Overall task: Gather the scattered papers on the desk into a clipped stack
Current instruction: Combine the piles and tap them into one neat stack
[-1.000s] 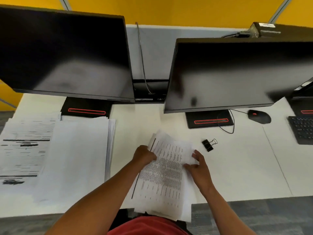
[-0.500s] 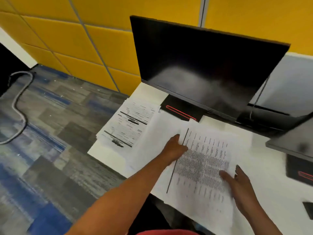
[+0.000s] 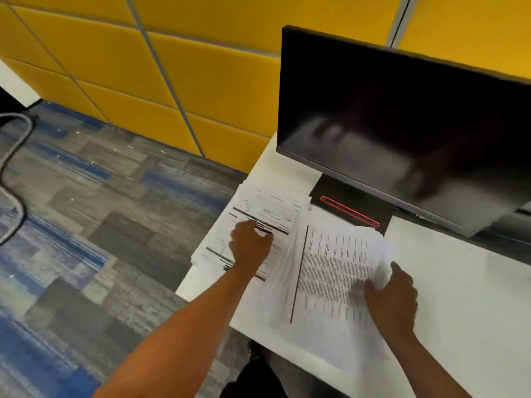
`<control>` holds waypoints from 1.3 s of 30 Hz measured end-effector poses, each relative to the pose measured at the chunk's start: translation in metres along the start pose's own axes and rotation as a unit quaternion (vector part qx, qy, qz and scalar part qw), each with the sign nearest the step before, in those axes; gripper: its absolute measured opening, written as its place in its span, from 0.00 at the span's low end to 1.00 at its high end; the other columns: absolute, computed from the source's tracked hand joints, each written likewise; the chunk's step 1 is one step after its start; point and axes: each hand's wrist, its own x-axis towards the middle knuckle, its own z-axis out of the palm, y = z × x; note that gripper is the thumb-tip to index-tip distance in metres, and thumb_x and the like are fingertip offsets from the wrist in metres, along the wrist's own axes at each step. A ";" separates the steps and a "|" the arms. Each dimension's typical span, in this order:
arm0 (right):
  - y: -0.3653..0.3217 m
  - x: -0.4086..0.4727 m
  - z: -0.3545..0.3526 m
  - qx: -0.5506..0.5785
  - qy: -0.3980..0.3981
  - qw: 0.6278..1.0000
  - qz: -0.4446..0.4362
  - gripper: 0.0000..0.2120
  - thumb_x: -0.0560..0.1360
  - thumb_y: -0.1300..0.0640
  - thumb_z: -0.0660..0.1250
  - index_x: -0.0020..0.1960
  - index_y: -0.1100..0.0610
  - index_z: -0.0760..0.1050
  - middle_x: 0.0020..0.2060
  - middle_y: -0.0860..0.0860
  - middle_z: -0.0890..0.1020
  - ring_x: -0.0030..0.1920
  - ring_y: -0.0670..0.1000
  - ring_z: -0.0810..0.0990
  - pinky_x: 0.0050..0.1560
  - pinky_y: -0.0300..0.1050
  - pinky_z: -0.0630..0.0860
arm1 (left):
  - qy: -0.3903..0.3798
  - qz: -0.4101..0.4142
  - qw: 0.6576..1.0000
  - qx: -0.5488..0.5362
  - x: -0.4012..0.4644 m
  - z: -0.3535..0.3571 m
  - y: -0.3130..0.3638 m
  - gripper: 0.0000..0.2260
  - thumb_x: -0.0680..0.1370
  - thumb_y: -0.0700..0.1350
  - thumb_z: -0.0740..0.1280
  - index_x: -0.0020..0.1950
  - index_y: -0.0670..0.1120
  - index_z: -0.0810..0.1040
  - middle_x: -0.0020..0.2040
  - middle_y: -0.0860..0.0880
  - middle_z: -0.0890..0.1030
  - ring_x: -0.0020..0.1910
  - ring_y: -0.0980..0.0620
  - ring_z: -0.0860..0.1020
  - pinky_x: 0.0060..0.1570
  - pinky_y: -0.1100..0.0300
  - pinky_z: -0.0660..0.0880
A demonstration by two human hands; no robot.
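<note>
A stack of printed sheets (image 3: 330, 271) with dense text lies on the white desk (image 3: 459, 297) in front of the monitor. My right hand (image 3: 393, 297) grips its right edge, and the sheets curl up between thumb and fingers. To the left lies a second pile of papers (image 3: 267, 205) with black bars across it, at the desk's left end. My left hand (image 3: 250, 245) is on that pile with its fingers curled down onto the top sheet; blur hides whether they pinch it. No clip is in view.
A dark monitor (image 3: 402, 116) on a black stand (image 3: 350, 208) with a red stripe rises just behind the papers. The desk's left edge drops to patterned carpet (image 3: 100, 225). Yellow wall panels (image 3: 172, 67) stand behind, and a grey cable (image 3: 11, 156) lies on the floor at far left.
My view swung left, and the binder clip and right monitor left the frame. My left hand let go of the printed stack and moved onto the left pile. My right hand shifted up the stack's right edge.
</note>
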 end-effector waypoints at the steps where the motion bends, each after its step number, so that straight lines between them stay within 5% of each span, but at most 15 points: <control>1: -0.009 -0.010 0.010 -0.015 0.003 0.999 -0.047 0.30 0.75 0.57 0.73 0.75 0.58 0.68 0.69 0.58 0.74 0.68 0.64 0.72 0.68 0.58 0.68 | 0.040 -0.020 0.998 0.035 0.023 -0.015 -0.018 0.28 0.74 0.54 0.72 0.71 0.46 0.71 0.72 0.44 0.70 0.72 0.40 0.67 0.71 0.43 0.64; 3: -0.037 -0.027 0.039 -0.023 -0.059 0.986 -0.157 0.23 0.76 0.59 0.71 0.70 0.56 0.74 0.65 0.53 0.78 0.66 0.59 0.75 0.66 0.47 0.69 | 0.034 -0.048 0.994 0.092 0.073 -0.048 -0.047 0.32 0.73 0.55 0.73 0.72 0.42 0.69 0.70 0.41 0.71 0.69 0.39 0.69 0.67 0.43 0.68; 7: -0.107 -0.039 0.098 -0.093 -0.164 0.942 -0.276 0.21 0.79 0.53 0.63 0.71 0.52 0.74 0.66 0.48 0.77 0.66 0.53 0.74 0.67 0.43 0.67 | -0.165 -0.065 0.984 -0.007 0.118 -0.072 -0.057 0.21 0.74 0.49 0.76 0.62 0.41 0.79 0.57 0.43 0.82 0.51 0.43 0.81 0.53 0.52 0.78; 11: -0.164 -0.040 0.142 -0.241 -0.231 0.888 -0.315 0.28 0.80 0.49 0.58 0.78 0.53 0.62 0.77 0.49 0.66 0.74 0.55 0.64 0.72 0.52 0.59 | -0.114 -0.030 0.990 0.078 0.117 -0.060 -0.052 0.21 0.73 0.47 0.74 0.63 0.40 0.78 0.60 0.40 0.81 0.58 0.39 0.80 0.55 0.48 0.78; 16: -0.180 -0.040 0.155 -0.295 -0.287 0.873 -0.262 0.28 0.77 0.51 0.63 0.75 0.55 0.66 0.77 0.52 0.63 0.72 0.57 0.66 0.72 0.52 0.61 | -0.076 -0.018 0.986 0.148 0.101 -0.047 -0.051 0.34 0.72 0.51 0.74 0.72 0.41 0.64 0.72 0.41 0.66 0.69 0.38 0.69 0.65 0.39 0.69; 21: -0.172 -0.041 0.151 -0.293 -0.305 0.865 -0.270 0.31 0.78 0.50 0.63 0.78 0.56 0.61 0.80 0.52 0.57 0.75 0.58 0.62 0.73 0.52 0.63 | -0.166 -0.090 0.979 0.080 0.127 -0.058 -0.053 0.37 0.72 0.50 0.74 0.75 0.40 0.62 0.74 0.39 0.64 0.70 0.37 0.68 0.66 0.42 0.71; 25: -0.172 -0.044 0.151 -0.300 -0.310 0.861 -0.270 0.33 0.78 0.51 0.63 0.80 0.56 0.57 0.80 0.52 0.54 0.76 0.58 0.60 0.73 0.53 0.63 | -0.177 -0.079 0.981 0.010 0.130 -0.060 -0.059 0.31 0.67 0.48 0.74 0.67 0.43 0.69 0.60 0.45 0.78 0.56 0.42 0.79 0.57 0.45 0.78; 28: -0.171 -0.045 0.150 -0.289 -0.317 0.864 -0.264 0.34 0.78 0.51 0.63 0.80 0.56 0.57 0.81 0.51 0.53 0.77 0.57 0.59 0.74 0.53 0.63 | -0.214 -0.098 0.969 -0.078 0.129 -0.063 -0.053 0.31 0.67 0.45 0.73 0.69 0.42 0.71 0.60 0.45 0.80 0.55 0.44 0.80 0.55 0.49 0.79; 31: -0.173 -0.039 0.149 -0.283 -0.332 0.862 -0.258 0.33 0.78 0.51 0.63 0.80 0.55 0.56 0.81 0.50 0.54 0.78 0.56 0.58 0.75 0.53 0.60 | -0.261 -0.039 0.964 -0.028 0.132 -0.069 -0.048 0.17 0.74 0.40 0.69 0.63 0.41 0.80 0.57 0.43 0.83 0.54 0.42 0.81 0.56 0.48 0.80; 34: -0.181 -0.030 0.141 -0.245 -0.358 0.866 -0.249 0.31 0.81 0.51 0.62 0.81 0.52 0.56 0.81 0.49 0.55 0.80 0.53 0.57 0.78 0.50 0.55 | -0.268 0.006 0.963 0.022 0.130 -0.086 -0.046 0.15 0.77 0.39 0.68 0.64 0.43 0.80 0.58 0.44 0.82 0.55 0.42 0.81 0.55 0.51 0.79; 39: -0.226 -0.024 0.114 -0.101 -0.163 0.902 -0.387 0.31 0.80 0.58 0.65 0.80 0.49 0.59 0.79 0.49 0.62 0.78 0.53 0.61 0.76 0.45 0.55 | -0.244 0.117 0.951 0.151 0.135 -0.139 -0.016 0.09 0.79 0.40 0.65 0.58 0.42 0.79 0.53 0.43 0.82 0.50 0.42 0.81 0.50 0.47 0.79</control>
